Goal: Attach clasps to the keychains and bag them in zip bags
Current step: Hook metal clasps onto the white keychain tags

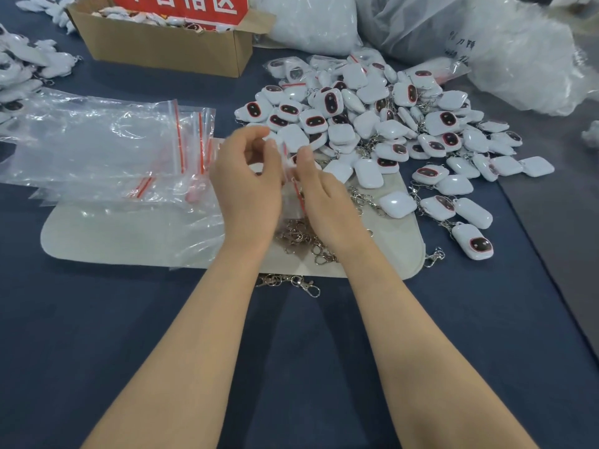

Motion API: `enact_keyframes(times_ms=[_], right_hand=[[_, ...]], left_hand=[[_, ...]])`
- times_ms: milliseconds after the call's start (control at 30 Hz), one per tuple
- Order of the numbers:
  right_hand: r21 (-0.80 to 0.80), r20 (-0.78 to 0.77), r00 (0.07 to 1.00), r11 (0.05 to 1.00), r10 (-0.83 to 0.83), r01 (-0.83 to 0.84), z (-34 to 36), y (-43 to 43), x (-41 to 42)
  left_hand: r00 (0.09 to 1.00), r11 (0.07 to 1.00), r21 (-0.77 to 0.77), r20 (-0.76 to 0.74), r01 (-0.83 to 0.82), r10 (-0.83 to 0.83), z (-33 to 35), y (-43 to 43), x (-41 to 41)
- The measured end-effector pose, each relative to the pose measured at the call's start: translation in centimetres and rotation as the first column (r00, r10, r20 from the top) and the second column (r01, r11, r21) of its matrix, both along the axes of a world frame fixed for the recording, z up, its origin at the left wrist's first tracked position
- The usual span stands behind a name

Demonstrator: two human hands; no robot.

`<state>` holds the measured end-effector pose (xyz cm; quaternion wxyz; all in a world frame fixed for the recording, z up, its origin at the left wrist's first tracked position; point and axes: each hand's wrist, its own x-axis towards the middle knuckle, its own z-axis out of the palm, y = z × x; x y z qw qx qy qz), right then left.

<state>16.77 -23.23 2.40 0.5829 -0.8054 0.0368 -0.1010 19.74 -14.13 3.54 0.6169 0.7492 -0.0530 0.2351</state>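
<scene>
- Two hands meet above the mat: the left hand (246, 186) and the right hand (319, 196) each pinch a small clear zip bag (293, 192) between curled fingers and thumb.
- That zip bag has a red seal strip; it is blurred, so I cannot tell what is inside it.
- Loose metal clasps (301, 238) lie in a heap just under the wrists, on the pale mat (129, 234).
- One clasp chain (291, 283) lies off the mat's near edge, on the dark blue cloth (291, 367).
- Many white keychains (372, 124) are piled just beyond and to the right of the hands, spilling from the mat onto the cloth. Some lie face up with a dark oval ringed in red, others show plain white backs; several near the right have clasps on them.
- Empty bags (97, 147) with red strips lie in a loose stack to the left, overlapping the mat.
- Bagged keychains (19, 69) lie at the far left edge.
- At the back left stands a cardboard box (162, 50) holding more white pieces. Its red sign (181, 8) bears white Chinese characters, cut off at the top; the last two look like 格区.
- Large plastic sacks (421, 24) sit at the back right; one carries dark handwriting (457, 47), too faint to read.
</scene>
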Motion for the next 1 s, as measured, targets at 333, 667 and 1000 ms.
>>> enact_keyframes(times_ms=[333,667,1000], right_hand=[[0.099,-0.072,0.997,0.995,0.009,-0.002,-0.3,-0.8,0.4],[-0.496,0.184,0.945,0.804,-0.272,0.328,-1.4,-2.6,1.0],[-0.729,0.021,0.912,0.618,-0.410,0.295,-2.9,-3.7,1.5]], left_hand=[[0.996,0.950,0.310,-0.082,0.046,-0.021,-1.6,-0.2,0.7],[0.983,0.783,0.607,-0.180,0.138,-0.033,-2.7,-0.2,0.5],[0.985,0.686,0.721,-0.170,0.099,0.036,-3.1,-0.2,0.6]])
